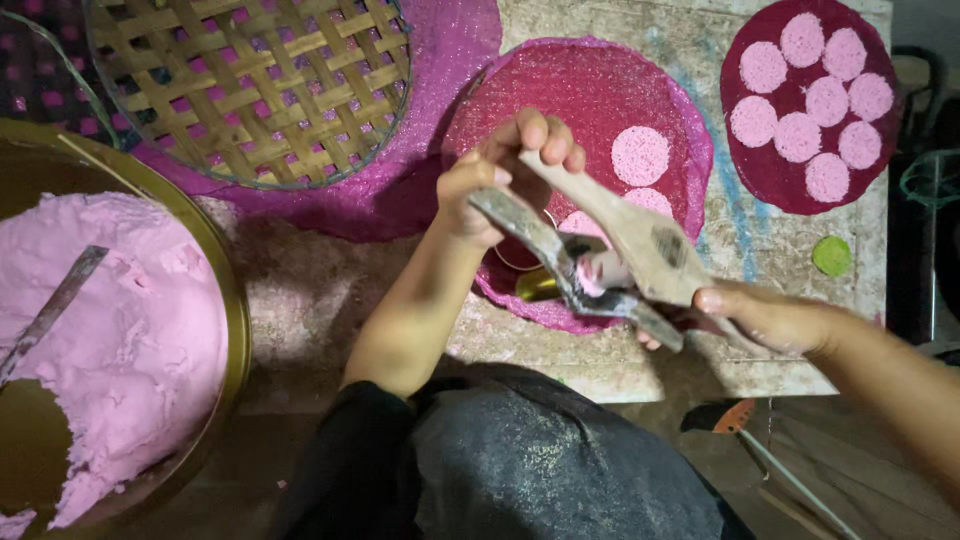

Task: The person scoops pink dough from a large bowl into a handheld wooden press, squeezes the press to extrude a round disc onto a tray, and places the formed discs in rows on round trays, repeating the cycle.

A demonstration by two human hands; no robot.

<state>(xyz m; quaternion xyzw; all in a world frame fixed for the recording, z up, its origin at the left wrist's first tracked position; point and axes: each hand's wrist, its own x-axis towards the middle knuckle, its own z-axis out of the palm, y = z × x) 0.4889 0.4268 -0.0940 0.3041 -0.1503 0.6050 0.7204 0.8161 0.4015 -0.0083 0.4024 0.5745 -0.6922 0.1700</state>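
Note:
My left hand (505, 165) grips the upper ends of a hinged wooden press (610, 250), a pair of worn flat paddles. A lump of pink dough (598, 272) sits squeezed between the paddles near their hinge. My right hand (765, 315) holds the lower end of the press from the right. Beneath the press lies a round dark-pink mat (560, 100) carrying flat pink dough discs (640, 155). A small brass-coloured object (537, 287) shows just under the press.
A large brass basin (225, 290) at the left holds a mass of pink dough (110, 340) with a stick (50, 310) in it. A woven bamboo tray (250, 85) lies at the top. A second mat (745, 165) with several pink discs and a green lump (831, 256) sit at the right.

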